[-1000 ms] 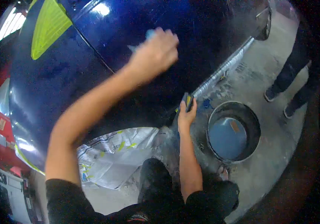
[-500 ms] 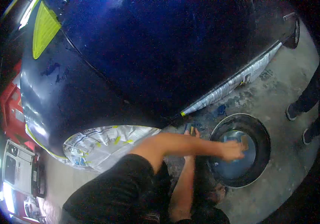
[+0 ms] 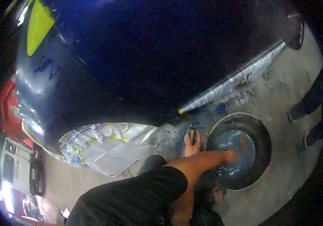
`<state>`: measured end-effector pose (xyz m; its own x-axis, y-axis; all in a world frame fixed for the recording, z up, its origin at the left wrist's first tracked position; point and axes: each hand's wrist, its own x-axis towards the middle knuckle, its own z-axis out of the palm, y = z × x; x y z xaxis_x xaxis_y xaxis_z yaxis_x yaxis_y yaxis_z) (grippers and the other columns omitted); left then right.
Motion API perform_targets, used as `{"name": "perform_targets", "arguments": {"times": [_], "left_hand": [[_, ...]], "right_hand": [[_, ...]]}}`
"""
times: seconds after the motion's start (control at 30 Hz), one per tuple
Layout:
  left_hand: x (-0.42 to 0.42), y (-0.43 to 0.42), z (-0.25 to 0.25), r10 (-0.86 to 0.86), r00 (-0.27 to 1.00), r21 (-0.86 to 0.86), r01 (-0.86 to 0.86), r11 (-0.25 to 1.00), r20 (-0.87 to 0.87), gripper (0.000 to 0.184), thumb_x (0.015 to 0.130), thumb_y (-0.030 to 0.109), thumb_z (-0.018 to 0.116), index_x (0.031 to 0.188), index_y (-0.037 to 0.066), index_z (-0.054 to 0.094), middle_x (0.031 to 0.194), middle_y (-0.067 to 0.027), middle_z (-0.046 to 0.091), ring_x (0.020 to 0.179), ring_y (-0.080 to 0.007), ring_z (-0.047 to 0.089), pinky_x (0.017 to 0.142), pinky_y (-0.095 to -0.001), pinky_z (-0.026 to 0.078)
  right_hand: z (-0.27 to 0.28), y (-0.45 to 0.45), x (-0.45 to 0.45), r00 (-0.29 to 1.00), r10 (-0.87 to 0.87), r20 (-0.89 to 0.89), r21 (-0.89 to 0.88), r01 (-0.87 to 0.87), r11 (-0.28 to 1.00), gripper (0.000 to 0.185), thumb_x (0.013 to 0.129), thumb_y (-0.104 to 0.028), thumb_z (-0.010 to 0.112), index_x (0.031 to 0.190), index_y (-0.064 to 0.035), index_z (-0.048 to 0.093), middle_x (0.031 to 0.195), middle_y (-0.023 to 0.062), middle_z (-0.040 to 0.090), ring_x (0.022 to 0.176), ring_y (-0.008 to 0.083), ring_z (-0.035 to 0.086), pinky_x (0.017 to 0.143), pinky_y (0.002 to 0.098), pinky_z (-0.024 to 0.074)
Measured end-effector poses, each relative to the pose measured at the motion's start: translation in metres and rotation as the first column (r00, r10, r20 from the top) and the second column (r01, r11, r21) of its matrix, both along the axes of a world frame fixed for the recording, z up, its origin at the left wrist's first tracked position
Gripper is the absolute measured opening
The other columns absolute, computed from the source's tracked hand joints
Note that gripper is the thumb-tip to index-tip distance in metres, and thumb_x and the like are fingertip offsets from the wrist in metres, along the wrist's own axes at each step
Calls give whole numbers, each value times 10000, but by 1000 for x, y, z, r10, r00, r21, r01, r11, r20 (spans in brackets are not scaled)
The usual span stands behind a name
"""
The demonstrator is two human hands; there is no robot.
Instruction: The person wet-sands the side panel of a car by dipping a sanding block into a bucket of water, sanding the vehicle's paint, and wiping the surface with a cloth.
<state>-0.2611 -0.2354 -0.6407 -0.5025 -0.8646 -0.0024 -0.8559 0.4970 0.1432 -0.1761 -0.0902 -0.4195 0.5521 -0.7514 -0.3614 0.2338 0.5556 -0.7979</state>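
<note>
My left hand (image 3: pixel 231 155) reaches across my right arm into the dark bucket (image 3: pixel 264 150). Its fingers are blurred at the rippling water (image 3: pixel 240 164), so what they hold, if anything, is hidden. A small brown block (image 3: pixel 243 144) lies in the water just beyond that hand. Beside the bucket, my right hand (image 3: pixel 191 145) grips a small dark and yellowish block (image 3: pixel 192 136), below the lower edge of the dark blue car body (image 3: pixel 150 67).
Masking paper (image 3: pixel 112 150) covers the wheel area, and a wrapped strip (image 3: pixel 233 81) runs along the car's lower edge. Green tape (image 3: pixel 39 28) is at upper left. A person's legs (image 3: pixel 308 101) stand at right. A white van (image 3: pixel 18 162) is at lower left.
My left hand has gone from the car panel, where it held a light blue item, down into the bucket, and the water now ripples. My right hand still holds its block, now lower in view.
</note>
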Motion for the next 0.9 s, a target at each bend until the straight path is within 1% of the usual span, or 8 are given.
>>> {"name": "perform_targets", "arguments": {"times": [0.07, 0.23, 0.33, 0.43, 0.53, 0.67, 0.77, 0.9], "left_hand": [[13, -10, 88, -69, 998, 152, 67, 986, 7, 245, 789, 186, 702, 992, 74, 782, 915, -186, 754, 862, -374, 748, 723, -515, 605], [66, 15, 313, 59, 996, 259, -74, 963, 65, 236, 785, 130, 691, 1000, 60, 762, 937, -192, 748, 894, -383, 744, 752, -489, 607], [128, 53, 450, 107, 994, -58, -106, 993, 19, 203, 800, 128, 689, 998, 117, 733, 1020, -168, 707, 966, -357, 731, 766, -467, 610], [182, 103, 600, 129, 952, -344, -27, 939, 277, 150, 821, 202, 690, 965, 170, 716, 983, -122, 676, 914, -352, 683, 720, -490, 554], [232, 144, 679, 234, 780, -597, 213, 773, 581, 366, 855, 265, 675, 1220, 235, 682, 1213, -100, 634, 1075, -300, 609, 861, -486, 481], [262, 176, 709, 254, 530, -405, 190, 894, 809, 534, 868, 200, 635, 1388, 320, 625, 1403, -79, 578, 1273, -296, 549, 1082, -533, 394], [273, 138, 738, 196, 579, -398, 245, 884, 792, 438, 871, 223, 648, 1300, 298, 698, 1400, -71, 601, 1248, -306, 569, 1073, -525, 399], [249, 63, 817, 145, 609, -394, 298, 869, 780, 425, 860, 195, 788, 1270, 185, 676, 1329, -139, 643, 1219, -320, 591, 975, -541, 510]], "right_hand": [[41, -9, -11, 978, 61, -198, -130, -88, 988, 685, 956, -304, 739, 1531, -73, 448, 1435, 158, 567, 1269, 298, 550, 1078, 438, 433], [-3, -6, 8, 985, 5, -173, -195, -39, 980, 613, 973, -273, 717, 1486, -26, 488, 1320, 138, 625, 1139, 257, 597, 982, 390, 475], [-18, -22, 34, 977, -170, -131, -394, 106, 913, 572, 984, -255, 703, 1459, 2, 513, 1251, 125, 659, 1062, 232, 625, 924, 361, 500], [142, -38, 42, 910, -378, 168, -282, 412, 866, 600, 987, -158, 679, 1508, 28, 447, 1447, 194, 559, 1280, 286, 564, 1085, 383, 441], [197, -62, 61, 802, -561, 203, -618, 550, 562, 669, 945, -133, 702, 1533, 26, 423, 1544, 249, 473, 1420, 375, 466, 1198, 445, 331], [261, -67, 74, 744, -605, 284, -756, 562, 337, 684, 925, -193, 753, 1509, -22, 441, 1479, 189, 527, 1383, 368, 493, 1199, 488, 302], [275, -40, 94, 765, -609, 210, -866, 435, 246, 678, 917, -248, 766, 1518, -129, 475, 1440, 148, 553, 1323, 342, 532, 1147, 610, 299], [246, 7, 129, 727, -560, 397, -830, 545, 119, 670, 902, -261, 784, 1505, -121, 528, 1383, 231, 553, 1220, 400, 573, 1004, 542, 445]]}}
